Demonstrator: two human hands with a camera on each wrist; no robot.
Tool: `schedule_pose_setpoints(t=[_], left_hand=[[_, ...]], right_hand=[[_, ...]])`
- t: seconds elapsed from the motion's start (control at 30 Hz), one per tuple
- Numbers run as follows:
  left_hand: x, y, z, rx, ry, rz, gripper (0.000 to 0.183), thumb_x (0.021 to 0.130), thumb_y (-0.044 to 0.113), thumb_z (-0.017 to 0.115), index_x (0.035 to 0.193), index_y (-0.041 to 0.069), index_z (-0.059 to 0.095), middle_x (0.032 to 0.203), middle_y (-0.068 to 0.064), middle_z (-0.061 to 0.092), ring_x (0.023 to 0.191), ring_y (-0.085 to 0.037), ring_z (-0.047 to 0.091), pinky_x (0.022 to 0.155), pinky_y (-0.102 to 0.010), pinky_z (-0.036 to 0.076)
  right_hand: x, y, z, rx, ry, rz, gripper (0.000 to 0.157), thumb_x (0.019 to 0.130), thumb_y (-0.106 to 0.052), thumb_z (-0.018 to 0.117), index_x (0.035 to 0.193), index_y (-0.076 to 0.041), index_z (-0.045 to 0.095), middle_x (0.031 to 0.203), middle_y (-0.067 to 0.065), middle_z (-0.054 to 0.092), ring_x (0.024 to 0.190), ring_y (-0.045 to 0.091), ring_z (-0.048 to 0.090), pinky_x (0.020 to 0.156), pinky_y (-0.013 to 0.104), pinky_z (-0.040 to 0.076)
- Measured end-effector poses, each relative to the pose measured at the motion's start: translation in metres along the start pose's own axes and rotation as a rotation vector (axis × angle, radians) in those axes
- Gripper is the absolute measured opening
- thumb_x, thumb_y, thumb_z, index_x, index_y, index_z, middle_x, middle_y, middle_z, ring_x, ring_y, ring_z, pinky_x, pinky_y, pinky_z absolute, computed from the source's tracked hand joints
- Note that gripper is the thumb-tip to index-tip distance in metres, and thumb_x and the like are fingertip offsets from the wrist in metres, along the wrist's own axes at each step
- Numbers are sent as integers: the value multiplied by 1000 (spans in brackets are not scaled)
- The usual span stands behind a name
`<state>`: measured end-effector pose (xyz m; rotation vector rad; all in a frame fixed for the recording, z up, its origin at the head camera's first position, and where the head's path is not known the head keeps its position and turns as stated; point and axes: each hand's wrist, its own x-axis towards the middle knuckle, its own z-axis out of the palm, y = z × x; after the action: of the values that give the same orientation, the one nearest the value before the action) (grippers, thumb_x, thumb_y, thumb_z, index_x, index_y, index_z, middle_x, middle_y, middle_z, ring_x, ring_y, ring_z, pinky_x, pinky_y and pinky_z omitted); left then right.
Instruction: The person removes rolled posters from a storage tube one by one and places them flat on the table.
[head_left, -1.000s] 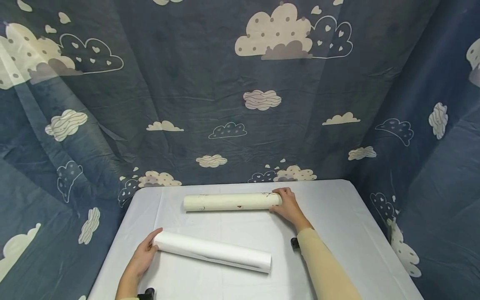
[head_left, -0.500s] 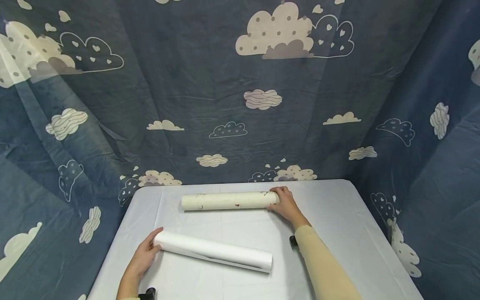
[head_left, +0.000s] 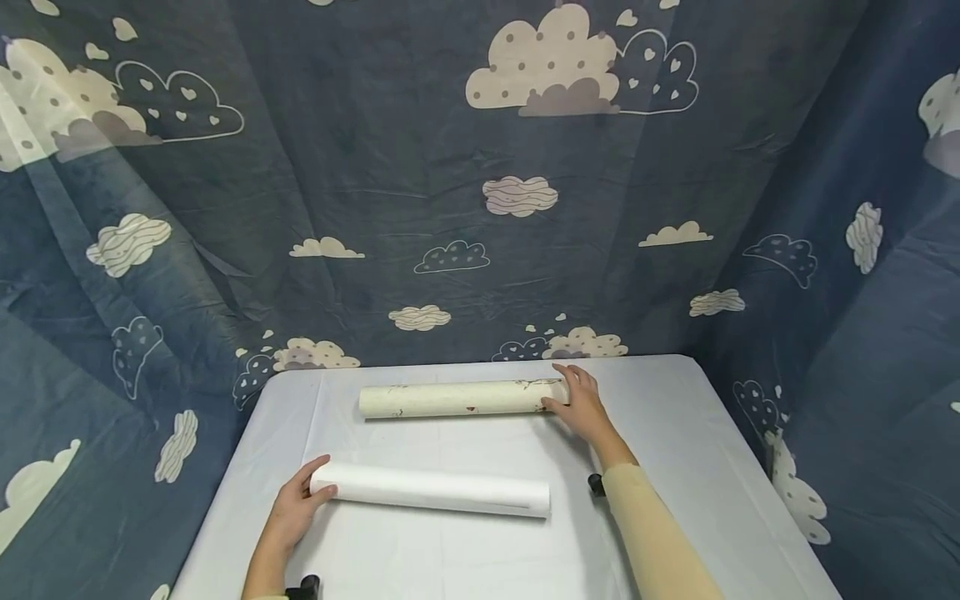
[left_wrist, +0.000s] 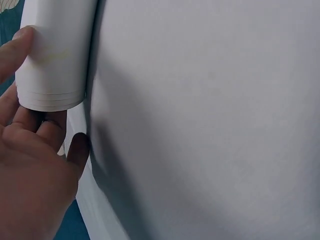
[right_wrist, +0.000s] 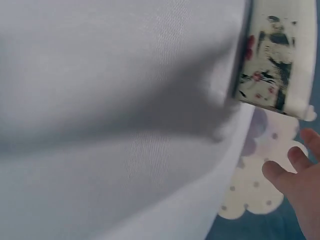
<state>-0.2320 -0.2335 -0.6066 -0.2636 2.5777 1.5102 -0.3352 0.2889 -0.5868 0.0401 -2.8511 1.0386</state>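
In the head view my left hand grips the left end of a white paper roll that lies across the front of the table. The left wrist view shows a finger on the side of this white roll and other fingers by its end. Farther back lies a cream roll with a dark and red printed pattern. My right hand is at its right end, fingers spread. In the right wrist view the fingers stand apart from the end of the patterned roll.
Both rolls lie on a table with a white cloth. Dark blue curtains with cloud prints hang behind the table and along both sides. A strip of cloth separates the two rolls.
The white roll's right end has swung away from me, so it lies nearly level with the back roll. My right hand has loosened from the patterned roll and shifted slightly right.
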Motion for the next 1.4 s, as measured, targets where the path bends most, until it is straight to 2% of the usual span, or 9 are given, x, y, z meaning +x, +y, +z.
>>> schedule_pose_setpoints(t=[0.2,0.37,0.6,0.7,0.83,0.97,1.1,1.23,1.4], left_hand=[[-4,7,10,-5,28,-15,68,100,23,74,158,4,46,152,-27,57,141,-45,57,116,-57,47],[-8,12,18,-33,43,-33,69,97,26,78,156,4,50,143,-26,66,132,-40,65,97,-32,56],[-13,15,31,-56,57,-35,70,94,28,81,153,3,53,138,-25,69,125,-36,69,80,-14,50],[-14,17,36,-60,56,-27,69,95,28,81,153,4,53,142,-25,67,128,-37,68,86,-18,52],[-14,22,41,19,67,7,66,95,33,80,151,8,56,145,-24,64,130,-39,61,107,-42,47],[-16,31,44,175,126,96,61,93,28,81,147,11,60,146,-22,51,133,-42,45,111,-64,27],[-16,48,54,241,169,331,55,85,11,86,138,10,69,154,-21,48,142,-48,40,115,-72,25],[-14,66,70,302,74,506,56,83,7,88,135,16,72,154,-19,57,144,-49,48,114,-74,34],[-13,76,88,393,-89,511,57,87,10,85,141,22,69,152,-13,63,141,-42,58,117,-66,40]], right_hand=[[-25,-9,-12,34,54,-33,72,99,-33,74,161,-14,41,166,25,34,157,51,23,119,76,29],[-52,-19,-13,9,62,-85,65,100,-32,74,156,-13,49,164,24,40,154,49,31,118,75,33],[-98,-48,21,-114,82,-279,56,94,-33,80,145,-18,63,153,19,56,144,44,51,117,69,39],[-112,-57,41,-173,89,-349,55,93,-35,81,144,-21,65,150,16,60,141,42,54,117,70,38],[-120,-61,56,-231,124,-322,49,93,-36,80,140,-24,68,144,11,65,138,37,57,118,71,35],[-123,-61,62,-250,130,-267,39,95,-36,78,132,-25,74,136,8,70,132,34,61,120,70,33],[-124,-61,64,-245,139,-254,33,95,-36,78,127,-25,76,131,7,72,130,33,62,120,69,33],[-122,-62,66,-239,152,-255,33,95,-36,78,125,-24,77,130,8,72,129,34,62,120,69,33],[-123,-62,66,-246,145,-252,33,94,-36,79,125,-25,77,130,7,72,129,34,62,120,69,33]])
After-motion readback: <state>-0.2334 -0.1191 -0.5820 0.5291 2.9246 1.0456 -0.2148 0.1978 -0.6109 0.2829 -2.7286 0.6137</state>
